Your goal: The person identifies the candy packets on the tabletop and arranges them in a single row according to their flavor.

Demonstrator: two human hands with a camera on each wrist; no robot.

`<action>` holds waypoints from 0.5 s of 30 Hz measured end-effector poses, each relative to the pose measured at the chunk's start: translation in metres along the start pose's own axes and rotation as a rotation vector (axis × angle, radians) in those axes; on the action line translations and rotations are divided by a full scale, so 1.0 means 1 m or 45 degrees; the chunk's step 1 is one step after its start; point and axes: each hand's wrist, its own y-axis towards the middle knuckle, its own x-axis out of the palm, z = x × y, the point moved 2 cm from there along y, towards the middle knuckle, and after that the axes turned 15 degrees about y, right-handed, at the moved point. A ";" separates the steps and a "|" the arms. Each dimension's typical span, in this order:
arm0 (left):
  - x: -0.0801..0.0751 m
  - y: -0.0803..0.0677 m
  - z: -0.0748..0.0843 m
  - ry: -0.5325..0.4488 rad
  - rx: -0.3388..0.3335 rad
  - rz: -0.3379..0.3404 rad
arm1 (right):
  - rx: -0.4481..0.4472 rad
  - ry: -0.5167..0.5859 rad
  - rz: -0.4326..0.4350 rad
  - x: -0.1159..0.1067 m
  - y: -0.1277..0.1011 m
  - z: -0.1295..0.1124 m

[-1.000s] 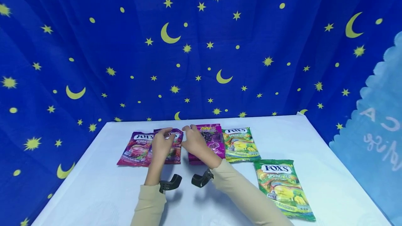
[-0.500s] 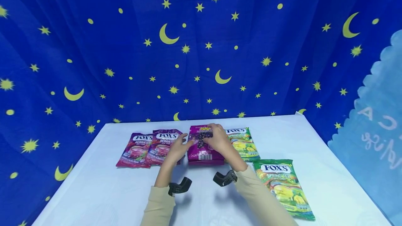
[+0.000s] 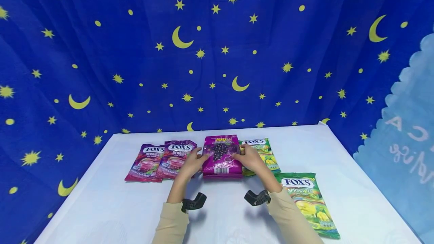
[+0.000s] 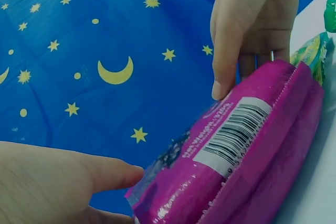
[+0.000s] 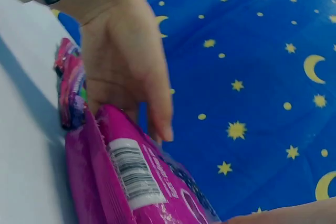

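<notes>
A magenta candy bag [image 3: 221,157] with a grape picture and a barcode lies at the far middle of the table. Under it, a second magenta layer [image 4: 302,150] shows in the left wrist view. My left hand [image 3: 192,163] holds the bag's left side, thumb over the top face. On the opposite side my right hand [image 3: 252,160] grips the edge, its thumb on the upper face and its fingers partly hidden behind. The right wrist view shows the bag's barcode end [image 5: 139,174] close up, with the left hand [image 5: 126,56] beyond it.
Two purple Fox's Berries bags overlap at left, the outer one [image 3: 145,163] beneath the inner one [image 3: 175,159]. A green Fox's Spring Tea bag [image 3: 268,157] lies partly behind my right hand. Another green bag [image 3: 310,206] lies nearer at right. A blue star-patterned cloth [image 3: 217,67] hangs behind the table.
Both hands have moved right from the inner Berries bag to the magenta bag. The right hand has shifted from over its face to its right edge. The inner Berries bag now lies farther left.
</notes>
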 end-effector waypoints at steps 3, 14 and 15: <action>0.001 0.000 -0.002 0.008 -0.001 -0.016 | 0.003 -0.014 -0.036 0.000 -0.001 0.006; 0.002 0.003 -0.009 -0.120 -0.001 -0.006 | -0.049 -0.017 -0.080 0.005 0.001 0.016; 0.002 0.004 -0.009 -0.137 -0.003 -0.007 | -0.037 -0.012 -0.084 0.005 0.001 0.016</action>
